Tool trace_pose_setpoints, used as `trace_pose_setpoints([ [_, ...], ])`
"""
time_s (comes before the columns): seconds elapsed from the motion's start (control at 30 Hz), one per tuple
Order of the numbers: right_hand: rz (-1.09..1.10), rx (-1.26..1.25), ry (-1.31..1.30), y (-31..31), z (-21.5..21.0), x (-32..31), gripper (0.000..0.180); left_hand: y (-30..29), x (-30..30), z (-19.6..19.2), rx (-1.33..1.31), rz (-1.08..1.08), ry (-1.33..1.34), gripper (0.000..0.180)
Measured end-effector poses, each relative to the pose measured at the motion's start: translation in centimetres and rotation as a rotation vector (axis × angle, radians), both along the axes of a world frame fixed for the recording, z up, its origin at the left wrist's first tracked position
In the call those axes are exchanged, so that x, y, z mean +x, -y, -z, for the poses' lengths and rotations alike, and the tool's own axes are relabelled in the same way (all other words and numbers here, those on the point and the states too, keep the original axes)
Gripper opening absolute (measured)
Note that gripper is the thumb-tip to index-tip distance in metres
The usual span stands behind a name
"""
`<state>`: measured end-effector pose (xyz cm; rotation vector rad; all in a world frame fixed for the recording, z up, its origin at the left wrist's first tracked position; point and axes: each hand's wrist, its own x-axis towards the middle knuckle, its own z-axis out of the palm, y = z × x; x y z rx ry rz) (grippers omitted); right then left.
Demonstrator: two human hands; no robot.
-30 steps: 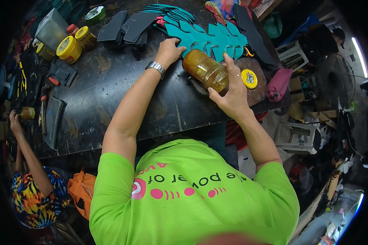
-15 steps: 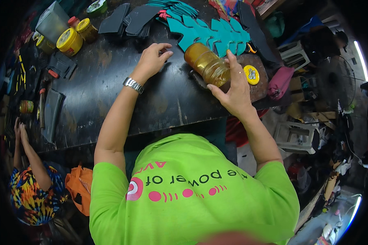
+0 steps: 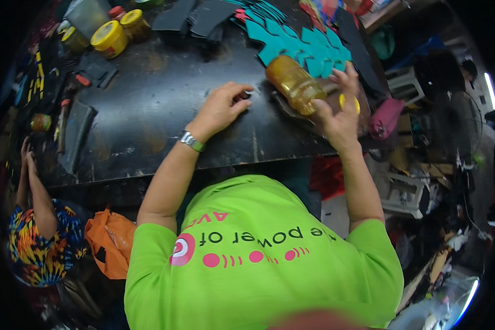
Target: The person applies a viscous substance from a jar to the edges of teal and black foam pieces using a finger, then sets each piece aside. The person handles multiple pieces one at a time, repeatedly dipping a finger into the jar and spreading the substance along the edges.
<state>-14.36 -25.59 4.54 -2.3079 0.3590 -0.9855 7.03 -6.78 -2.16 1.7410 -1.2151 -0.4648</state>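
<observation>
An amber, clear-walled jar [image 3: 296, 85] lies tilted on the dark table at the right, beside a stack of teal cut pieces [image 3: 305, 47]. My right hand [image 3: 341, 113] is at the jar's near end, fingers spread and blurred. Its thumb is close to the jar; whether they touch I cannot tell. Behind that hand a yellow lid [image 3: 357, 104] is partly hidden. My left hand [image 3: 223, 107] rests over the table left of the jar, fingers loosely curled with a gap to the thumb, and nothing visible in it.
Yellow-lidded tubs [image 3: 109, 39] and black cut pieces [image 3: 212, 19] stand along the far side. A hammer [image 3: 64, 124] lies at the left. Another person's hands [image 3: 28, 154] are beyond the left edge. A pink pouch [image 3: 386, 118] sits at the right corner, near white stools [image 3: 399, 192].
The whole view has shifted. My right hand has moved right across the yellow lid, its fingers opening away from the jar. My left hand has come slightly nearer and to the right.
</observation>
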Motion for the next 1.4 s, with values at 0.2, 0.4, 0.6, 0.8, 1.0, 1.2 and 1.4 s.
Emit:
trace_pose_setpoints([
  [0.2, 0.031, 0.338, 0.302, 4.7, 2.7, 0.9, 0.067, 0.0, 0.0, 0.0, -0.008, -0.003, 0.102, 0.029],
  [0.4, 0.079, 0.675, 0.39, 7.3, 6.9, 2.2, 0.059, -0.1, 0.2, 0.0, -0.051, -0.014, 0.052, 0.026],
  [0.6, 0.088, 0.605, 0.402, 6.9, 7.4, 1.9, 0.062, -0.3, 1.9, -0.5, -0.237, -0.294, -0.137, 0.017],
  [0.8, 0.09, 0.628, 0.408, 6.8, 7.4, 1.7, 0.064, -2.2, 7.2, -2.7, -0.471, -0.475, -0.262, 0.015],
  [1.0, 0.193, 0.443, 0.471, 6.2, 1.5, 3.1, 0.061, -5.5, 16.5, -4.7, -0.585, -0.633, -0.238, 0.018],
  [1.2, -0.343, -0.059, 0.058, 2.4, -6.8, 13.8, 0.064, -2.1, 20.4, -1.5, -0.799, -0.844, -0.373, 0.022],
  [1.4, -0.496, -0.338, -0.238, -3.6, -5.9, 28.8, 0.082, -0.2, 18.9, 3.2, -0.781, -0.851, -0.51, 0.025],
])
